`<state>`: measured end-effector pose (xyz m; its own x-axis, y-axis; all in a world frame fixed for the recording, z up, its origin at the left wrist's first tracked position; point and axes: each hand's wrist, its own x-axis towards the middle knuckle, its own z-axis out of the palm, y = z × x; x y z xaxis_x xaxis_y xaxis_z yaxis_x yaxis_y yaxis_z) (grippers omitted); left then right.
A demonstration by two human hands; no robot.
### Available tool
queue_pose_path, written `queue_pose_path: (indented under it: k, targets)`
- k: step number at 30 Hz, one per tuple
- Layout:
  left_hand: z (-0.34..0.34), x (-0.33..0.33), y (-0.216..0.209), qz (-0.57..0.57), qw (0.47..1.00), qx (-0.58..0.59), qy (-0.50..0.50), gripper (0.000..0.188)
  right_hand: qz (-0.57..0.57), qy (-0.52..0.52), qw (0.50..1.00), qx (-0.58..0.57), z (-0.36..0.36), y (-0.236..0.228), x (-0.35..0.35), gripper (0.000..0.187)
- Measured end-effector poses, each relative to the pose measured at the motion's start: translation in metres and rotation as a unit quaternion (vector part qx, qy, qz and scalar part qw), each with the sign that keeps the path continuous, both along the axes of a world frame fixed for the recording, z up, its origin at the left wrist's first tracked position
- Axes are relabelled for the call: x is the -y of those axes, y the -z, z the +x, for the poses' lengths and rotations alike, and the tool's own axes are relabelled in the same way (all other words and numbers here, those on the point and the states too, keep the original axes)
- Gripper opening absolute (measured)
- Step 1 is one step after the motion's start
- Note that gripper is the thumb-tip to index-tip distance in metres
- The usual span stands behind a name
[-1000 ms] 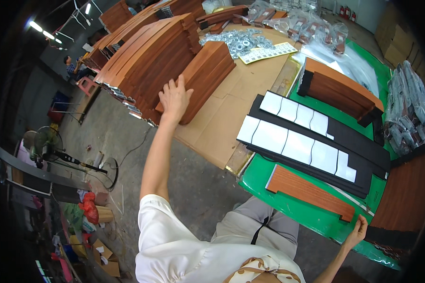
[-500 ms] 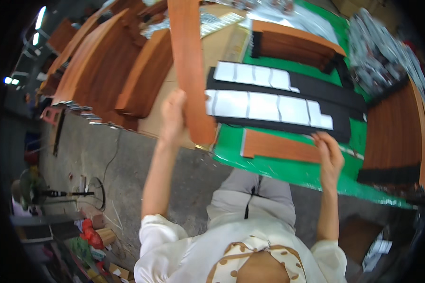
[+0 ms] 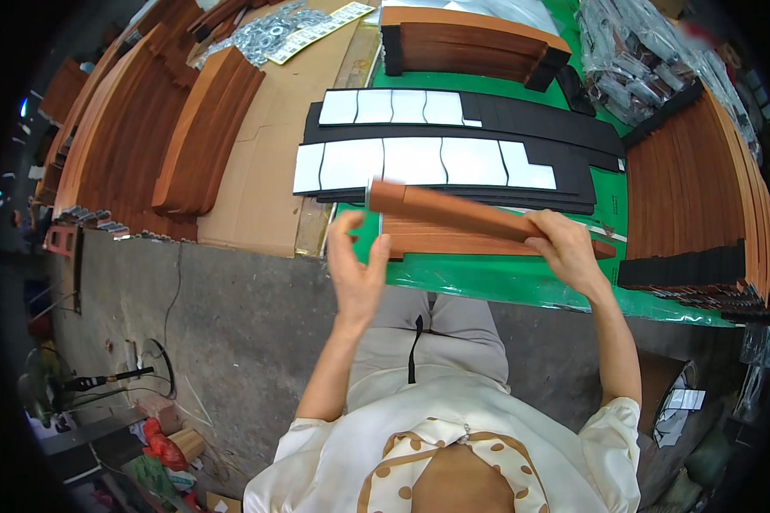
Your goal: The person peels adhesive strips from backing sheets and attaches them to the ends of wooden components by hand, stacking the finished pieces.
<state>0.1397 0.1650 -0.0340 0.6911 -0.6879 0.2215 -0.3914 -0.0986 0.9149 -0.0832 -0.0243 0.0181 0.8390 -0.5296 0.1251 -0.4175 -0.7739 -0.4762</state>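
My right hand (image 3: 566,248) grips the right end of a reddish-brown wood-grain board (image 3: 453,210), fingers on top. This board is tilted, its blurred left end raised. Below it, a second wood-grain board (image 3: 470,242) lies flat on the green sheet (image 3: 488,278) at the table's near edge, partly covered from sight. My left hand (image 3: 357,269) is open beside the left ends of both boards, thumb and fingers apart, with nothing in it. Just beyond the boards lie black panels (image 3: 539,120) bearing white label-like strips (image 3: 419,161).
Stacked curved wood-grain boards stand at the left (image 3: 210,128) and right (image 3: 689,197). More boards (image 3: 475,51) with black ends rest at the back. Plastic-wrapped parts (image 3: 633,60) pile up at the far right. Brown cardboard (image 3: 261,162) covers the table's left part. A fan (image 3: 51,380) stands at lower left.
The long board that my left hand held upright is gone from it, and that hand has come down right, open. My right hand now holds a board raised above the lying one. My view has shifted.
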Motion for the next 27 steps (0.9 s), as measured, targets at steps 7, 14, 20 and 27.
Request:
queue_pose_path:
  k: [7, 14, 20, 27]
  targets:
    - [0.028, 0.004, 0.016, 0.024, 0.991, 0.106, 0.081, 0.05, -0.01, -0.058, 0.998, -0.026, 0.003, 0.044, 0.012, 0.026]
    - [0.047, 0.005, 0.008, 0.004, 0.984, -0.019, 0.18, 0.044, 0.146, -0.067, 0.987, 0.002, 0.015, 0.016, 0.031, 0.036]
    - [0.086, 0.097, -0.027, 0.107, 0.952, 0.185, 0.219, 0.034, -0.044, -0.031, 0.997, 0.059, 0.087, 0.027, 0.117, 0.021]
    - [0.07, 0.206, 0.028, 0.202, 0.83, 0.42, 0.307, 0.044, -0.217, -0.094, 0.971, -0.038, 0.164, 0.079, 0.166, 0.008]
